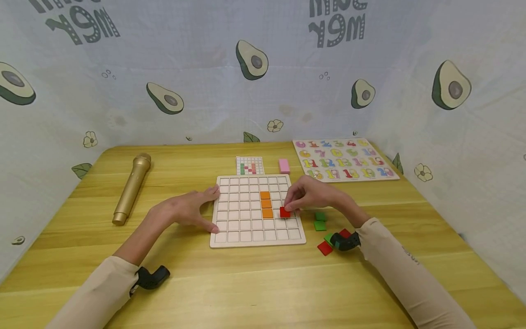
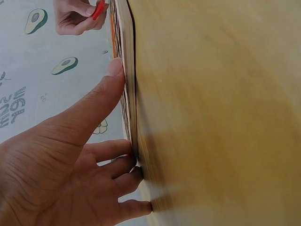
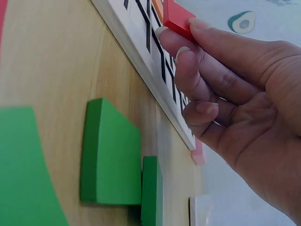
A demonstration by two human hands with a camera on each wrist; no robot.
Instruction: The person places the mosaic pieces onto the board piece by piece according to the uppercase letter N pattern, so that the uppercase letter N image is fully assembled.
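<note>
A white grid board (image 1: 240,236) lies in the middle of the table, with three orange square tiles (image 1: 266,204) in one of its columns. Between thumb and fingers, my right hand (image 1: 309,193) pinches a red square tile (image 1: 285,212) over the board's right part; the right wrist view shows this red tile (image 3: 178,20) gripped at one edge. My left hand (image 1: 185,211) is spread along the board's left edge. In the left wrist view its thumb (image 2: 113,70) touches the board's side, and the other fingertips rest at the edge and table.
Green tiles (image 1: 319,225) and red tiles (image 1: 325,248) lie right of the board, partly behind the right wrist's camera. Behind the board are a small pattern card (image 1: 249,165) and pink blocks (image 1: 284,166). A number puzzle (image 1: 345,160) sits back right, a gold microphone (image 1: 132,189) left.
</note>
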